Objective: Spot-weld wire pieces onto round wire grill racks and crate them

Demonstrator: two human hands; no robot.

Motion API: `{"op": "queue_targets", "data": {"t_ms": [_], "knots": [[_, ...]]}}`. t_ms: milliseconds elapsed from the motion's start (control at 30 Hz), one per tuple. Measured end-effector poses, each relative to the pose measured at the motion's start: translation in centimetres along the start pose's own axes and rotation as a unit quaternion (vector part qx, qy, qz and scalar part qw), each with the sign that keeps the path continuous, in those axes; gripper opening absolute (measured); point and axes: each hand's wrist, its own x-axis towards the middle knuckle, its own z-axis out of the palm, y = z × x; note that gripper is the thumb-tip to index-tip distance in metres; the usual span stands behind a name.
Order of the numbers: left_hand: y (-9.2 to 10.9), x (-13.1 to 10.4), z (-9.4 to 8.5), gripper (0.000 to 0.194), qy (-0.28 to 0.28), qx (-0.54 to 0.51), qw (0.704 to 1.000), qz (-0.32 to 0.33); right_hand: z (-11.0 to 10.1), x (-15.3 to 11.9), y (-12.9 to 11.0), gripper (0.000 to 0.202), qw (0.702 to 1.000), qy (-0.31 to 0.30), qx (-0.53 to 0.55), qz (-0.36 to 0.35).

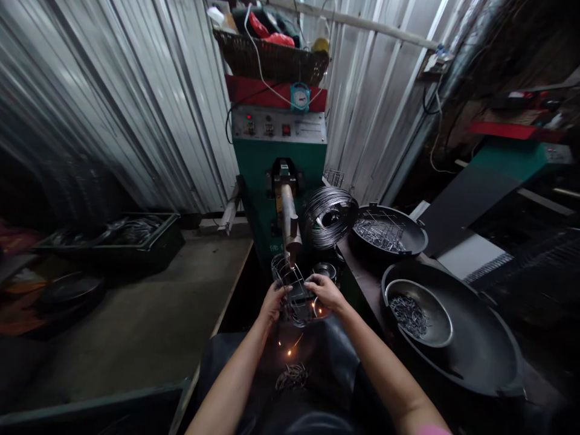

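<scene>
Right under the upper electrode (292, 241) of a green spot welder (254, 163) sits a small wire frame (299, 297) of thin dark metal rods. My left hand (273, 300) is closed on its left side, thumb and fingers pinching the wires. On the opposite side my right hand (327, 290) pinches the frame's upper right edge; whether a small loose piece is also between those fingertips cannot be made out. Orange sparks (290, 352) fly below the hands. A heap of short bent wire pieces (292, 376) lies on the dark apron over my lap.
Wire rings (330, 214) hang right of the electrode. Farther right stand a pan with wire parts (383, 229) and a large black pan (480, 338) bearing a metal bowl (439, 314) of small pieces. A green bin (154, 248) is on the left floor; another machine (502, 163) stands right.
</scene>
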Motion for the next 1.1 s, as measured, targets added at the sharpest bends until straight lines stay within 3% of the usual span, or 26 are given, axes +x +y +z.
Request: {"op": "queue_targets", "data": {"t_ms": [133, 433, 633, 833, 1000, 1100], "knots": [[0.3, 0.3, 0.2, 0.050, -0.015, 0.004, 0.999, -0.031, 0.2, 0.8, -0.8, 0.017, 0.999, 0.013, -0.029, -0.005], [-0.9, -0.5, -0.4, 0.051, -0.035, -0.033, 0.999, 0.005, -0.8, -2.9, 1.0, 0.021, 1.000, -0.019, -0.006, 0.005], [0.5, 0.0, 0.1, 0.033, -0.004, -0.038, 0.998, -0.044, 0.3, -0.3, -0.8, 0.014, 1.000, 0.012, -0.019, -0.018], [1.5, 0.8, 0.3, 0.030, 0.029, -0.054, 0.994, -0.087, 0.6, 1.8, -2.2, 0.012, 0.998, 0.027, -0.056, -0.011], [1.1, 1.5, 0.8, 0.033, 0.022, -0.070, 0.991, -0.111, 0.9, 2.1, -2.3, 0.014, 0.999, 0.029, -0.040, -0.020], [0.1, 1.2, 0.1, 0.043, 0.012, -0.066, 0.993, -0.093, 0.3, 1.2, -1.5, 0.020, 0.999, 0.029, -0.010, -0.018]]}}
